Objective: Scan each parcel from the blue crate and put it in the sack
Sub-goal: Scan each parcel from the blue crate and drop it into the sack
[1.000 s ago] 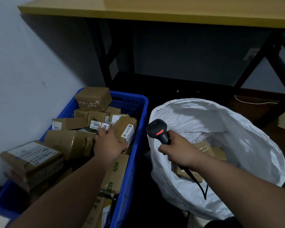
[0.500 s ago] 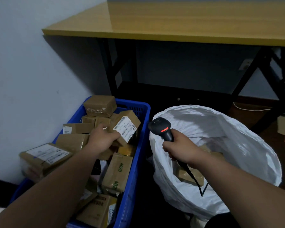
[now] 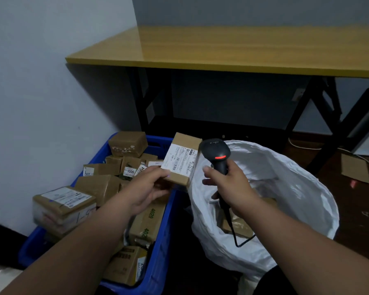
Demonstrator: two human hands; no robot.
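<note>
My left hand [image 3: 146, 189] holds a small brown parcel [image 3: 180, 159] by its near end, lifted above the right rim of the blue crate [image 3: 162, 241], white label facing up. My right hand [image 3: 229, 186] grips the black handheld scanner [image 3: 216, 155], whose head sits right beside the parcel with a red light lit. The crate is full of brown parcels [image 3: 124, 143]. The white sack [image 3: 285, 188] stands open to the right of the crate, with a few brown parcels [image 3: 238, 225] inside and the scanner cable hanging into it.
A yellow-topped table [image 3: 232, 50] on black legs stands behind the crate and sack. A grey wall runs along the left. A flat piece of cardboard [image 3: 355, 168] and white cables lie on the dark floor at right.
My left hand has lifted the parcel out of the crate and carried it right, toward the scanner. My right hand raised the scanner a little. The view has tilted upward.
</note>
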